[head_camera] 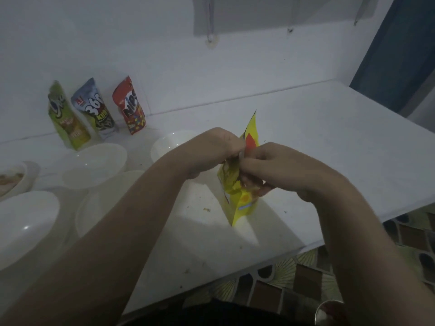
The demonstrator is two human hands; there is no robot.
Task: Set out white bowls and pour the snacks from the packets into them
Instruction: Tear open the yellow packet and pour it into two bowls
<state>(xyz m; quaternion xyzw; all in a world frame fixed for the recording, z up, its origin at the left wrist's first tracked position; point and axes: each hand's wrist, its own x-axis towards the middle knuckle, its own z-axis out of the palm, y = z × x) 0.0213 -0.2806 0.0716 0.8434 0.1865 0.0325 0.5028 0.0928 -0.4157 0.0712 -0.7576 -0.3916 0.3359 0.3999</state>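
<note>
Left hand (217, 147) and right hand (266, 165): both pinching top of yellow packet (237, 194), upright between them. White bowls (94, 164): left of hands. Three packets (96, 109): beyond.

Three packets upper left on counter (329, 137), upright in row against wall: left packet (67, 118), middle packet (96, 109), right packet (129, 105). Bowls left of centre: one (94, 164) below packets, one (169, 143) right of it behind left hand (211, 149), one (26, 222) at left edge, one (101, 203) under left forearm. Fourth packet (237, 184) at centre, between both hands; right hand (270, 168) beside it.
</note>
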